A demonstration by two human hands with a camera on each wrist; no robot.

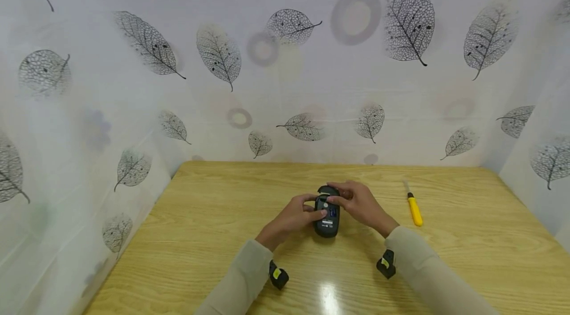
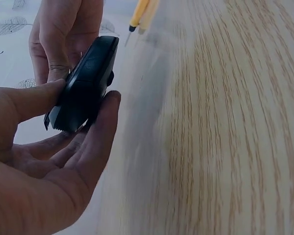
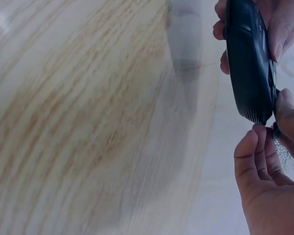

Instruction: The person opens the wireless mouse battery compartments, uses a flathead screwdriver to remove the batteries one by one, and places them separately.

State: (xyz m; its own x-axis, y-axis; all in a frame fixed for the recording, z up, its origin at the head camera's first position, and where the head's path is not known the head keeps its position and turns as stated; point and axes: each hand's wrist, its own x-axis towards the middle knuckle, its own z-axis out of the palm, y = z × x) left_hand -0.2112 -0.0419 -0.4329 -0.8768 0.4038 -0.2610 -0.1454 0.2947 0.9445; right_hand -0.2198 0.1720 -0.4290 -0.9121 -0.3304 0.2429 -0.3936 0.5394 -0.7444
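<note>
A black computer mouse (image 1: 327, 228) is held underside up above the table, its label and an open battery bay facing the head camera. My left hand (image 1: 291, 217) grips it by the sides, thumb across the underside. At the mouse's far end, my right hand (image 1: 361, 204) pinches a curved black cover (image 1: 328, 190), which stands partly off the body with a gap showing. In the left wrist view the mouse (image 2: 85, 83) appears edge-on between thumb and fingers. The right wrist view shows right fingertips (image 3: 247, 147) right at the ribbed end of the mouse (image 3: 245, 58).
A yellow-handled screwdriver (image 1: 415, 210) lies on the wooden table (image 1: 213, 206), to the right of my right hand. Behind the table hangs a white leaf-patterned curtain (image 1: 303, 82). Black wrist cameras (image 1: 278, 276) stick out beneath both sleeves.
</note>
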